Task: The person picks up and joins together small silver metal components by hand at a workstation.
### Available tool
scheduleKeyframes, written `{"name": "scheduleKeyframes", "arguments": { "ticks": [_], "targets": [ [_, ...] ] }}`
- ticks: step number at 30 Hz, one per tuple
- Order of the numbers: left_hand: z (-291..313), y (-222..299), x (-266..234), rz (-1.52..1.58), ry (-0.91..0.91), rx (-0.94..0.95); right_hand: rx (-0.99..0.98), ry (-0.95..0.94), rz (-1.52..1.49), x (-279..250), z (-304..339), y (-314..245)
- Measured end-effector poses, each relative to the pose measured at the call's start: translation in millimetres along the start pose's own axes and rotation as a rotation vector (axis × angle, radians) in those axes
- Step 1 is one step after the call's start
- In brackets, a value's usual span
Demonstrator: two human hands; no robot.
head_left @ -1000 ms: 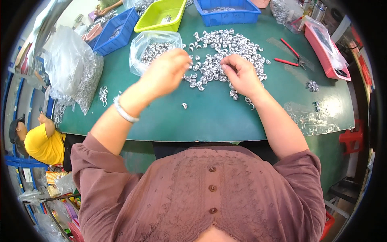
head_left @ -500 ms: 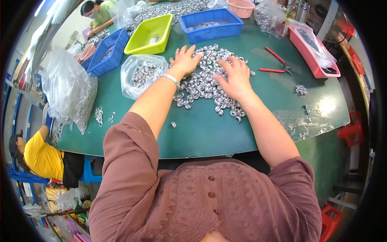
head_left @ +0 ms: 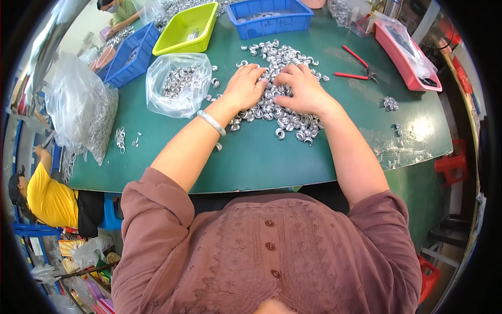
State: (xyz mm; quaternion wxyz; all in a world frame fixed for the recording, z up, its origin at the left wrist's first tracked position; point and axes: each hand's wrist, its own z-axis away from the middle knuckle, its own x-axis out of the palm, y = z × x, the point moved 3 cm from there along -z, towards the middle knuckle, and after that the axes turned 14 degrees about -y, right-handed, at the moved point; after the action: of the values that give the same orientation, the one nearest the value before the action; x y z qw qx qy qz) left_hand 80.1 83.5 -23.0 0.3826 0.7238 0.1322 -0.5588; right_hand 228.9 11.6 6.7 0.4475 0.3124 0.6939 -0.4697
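Observation:
A heap of small silvery curved metal pieces point(head_left: 269, 110) lies on the green table in front of me. My left hand point(head_left: 244, 88) rests on the heap's left side, fingers bent over the pieces, a pale bangle point(head_left: 212, 123) round its wrist. At the right side, my right hand point(head_left: 304, 91) touches the heap with its thumb held apart from the fingers. Both hands look open, cupped against the heap; what lies under the fingertips is hidden. A clear plastic bag point(head_left: 157, 93) with similar pieces sits left of my left hand.
Red-handled pliers point(head_left: 353, 77) lie right of the heap. Blue bins point(head_left: 308, 23), a lime-green bin point(head_left: 159, 48) and a pink tray point(head_left: 389, 55) stand around. A large filled bag point(head_left: 68, 104) leans at left. Two other people point(head_left: 49, 196) are at the left and far left.
My left hand has moved nearer to my right hand, drawing in toward the heap's middle. Several pieces now lie scattered beside the clear bag. The view has tilted slightly.

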Motion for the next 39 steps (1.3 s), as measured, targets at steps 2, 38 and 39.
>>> {"name": "scheduleKeyframes", "arguments": {
  "ticks": [2,38,39],
  "targets": [
    [11,8,0,0.005,-0.013,0.009,-0.035,-0.118,-0.018,-4,1,-2],
    [140,66,-14,0.34,0.214,0.057,-0.169,-0.001,0.122,-2,48,-60],
    [141,67,-13,0.342,0.214,0.056,-0.169,-0.004,0.122,0,48,-60]
  ]
}}
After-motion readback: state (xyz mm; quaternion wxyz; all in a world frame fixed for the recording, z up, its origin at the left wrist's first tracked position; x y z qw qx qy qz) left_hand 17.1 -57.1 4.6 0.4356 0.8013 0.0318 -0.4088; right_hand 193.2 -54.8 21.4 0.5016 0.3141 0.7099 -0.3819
